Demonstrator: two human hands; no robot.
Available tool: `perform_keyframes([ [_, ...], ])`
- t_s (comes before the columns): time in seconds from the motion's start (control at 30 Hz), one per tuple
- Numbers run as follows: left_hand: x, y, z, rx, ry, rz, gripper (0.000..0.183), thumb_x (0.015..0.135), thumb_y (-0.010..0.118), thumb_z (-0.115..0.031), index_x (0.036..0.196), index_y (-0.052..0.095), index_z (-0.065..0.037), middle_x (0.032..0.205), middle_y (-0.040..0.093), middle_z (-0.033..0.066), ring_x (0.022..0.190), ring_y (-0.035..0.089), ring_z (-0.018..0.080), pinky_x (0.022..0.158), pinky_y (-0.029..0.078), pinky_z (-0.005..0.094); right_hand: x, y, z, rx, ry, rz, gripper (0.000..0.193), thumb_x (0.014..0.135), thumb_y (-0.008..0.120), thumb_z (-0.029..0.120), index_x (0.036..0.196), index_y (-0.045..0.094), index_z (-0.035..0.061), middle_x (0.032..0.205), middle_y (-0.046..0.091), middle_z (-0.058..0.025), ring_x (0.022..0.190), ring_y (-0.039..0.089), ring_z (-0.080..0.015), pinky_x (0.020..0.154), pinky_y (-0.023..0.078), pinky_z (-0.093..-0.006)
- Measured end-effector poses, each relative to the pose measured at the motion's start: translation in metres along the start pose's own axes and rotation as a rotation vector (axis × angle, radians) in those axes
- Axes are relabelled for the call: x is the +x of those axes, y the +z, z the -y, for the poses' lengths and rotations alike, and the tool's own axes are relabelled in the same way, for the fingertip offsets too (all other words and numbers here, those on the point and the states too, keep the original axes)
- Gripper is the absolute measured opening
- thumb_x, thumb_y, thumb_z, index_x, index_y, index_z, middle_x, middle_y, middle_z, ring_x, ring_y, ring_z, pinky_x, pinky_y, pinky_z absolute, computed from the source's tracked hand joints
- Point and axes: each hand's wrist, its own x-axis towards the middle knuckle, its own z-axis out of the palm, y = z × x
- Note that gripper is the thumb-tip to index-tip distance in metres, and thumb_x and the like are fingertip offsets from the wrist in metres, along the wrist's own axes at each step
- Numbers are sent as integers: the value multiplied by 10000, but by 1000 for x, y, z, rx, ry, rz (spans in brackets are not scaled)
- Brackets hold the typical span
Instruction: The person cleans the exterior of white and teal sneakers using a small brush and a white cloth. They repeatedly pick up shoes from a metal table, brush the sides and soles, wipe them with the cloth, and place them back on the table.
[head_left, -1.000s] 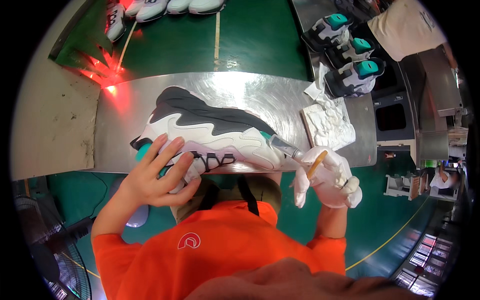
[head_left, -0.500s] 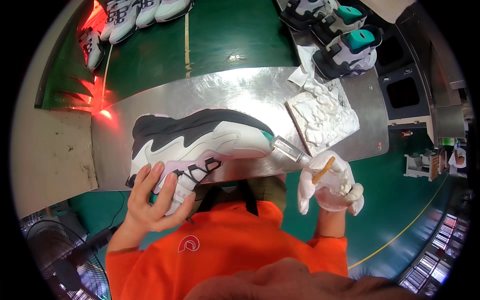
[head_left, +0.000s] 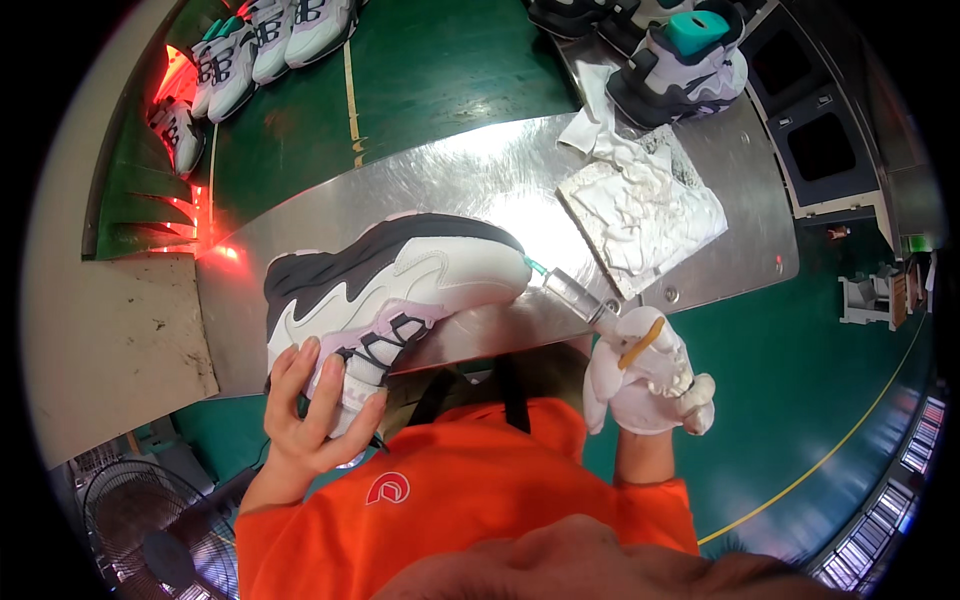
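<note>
In the head view, taking its middle as the centre of the clock, the white shoe (head_left: 400, 285) you are working on is close in at 9 o'clock, over the metal table (head_left: 350, 205). It is turned on its side: the black sole faces 12 o'clock, the laces face you and the toe points to 3 o'clock. Whether it rests on the metal or is held just above cannot be told.

Your left hand (head_left: 315, 415), bare, is at 8 o'clock, grasping the shoe around its ankle end, with the fingers spread over the upper beside the laces. Your right hand (head_left: 645, 380), in a white glove, is at 4 o'clock with its fingers curled around a clear syringe (head_left: 572, 292). A tan band (head_left: 641, 344) crosses the glove. The syringe's thin green tip points to 10 o'clock and meets the sole's edge at the toe.

At 2 o'clock a crumpled white cloth (head_left: 645, 215) lies on a board on the table. Farther out, between 1 and 2 o'clock, stands a shoe with a green insert (head_left: 697, 33). More shoes (head_left: 265, 45) line up at 11 o'clock on a green surface (head_left: 440, 80), and a fan (head_left: 165, 550) is at 8 o'clock.
</note>
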Motion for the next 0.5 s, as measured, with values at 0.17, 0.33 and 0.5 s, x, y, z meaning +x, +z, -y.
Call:
perform_keyframes([
  [0.17,-1,2,0,0,9,-26,383,725,735,-87,1052,636,-260,1159,585,134,1032,604,399,764,540,472,-8,8,-6,-38,-14,-27,1049,580,791,349,1345,289,-165,958,576,-260,773,639,-407,621,558,-452],
  [0.33,-4,2,-2,11,19,-20,387,721,735,-84,1051,634,-258,1150,586,132,1039,601,400,773,532,478,-10,16,-12,-57,-65,-30,1033,607,797,362,1354,295,-143,983,567,-261,771,634,-402,629,546,-455],
  [0.5,-7,4,-2,23,31,-38,402,725,730,-84,1068,618,-262,1148,584,128,1035,601,400,763,529,476,-13,24,-17,-28,-81,-57,996,618,796,353,1351,309,-113,980,559,-261,794,632,-403,638,552,-457],
])
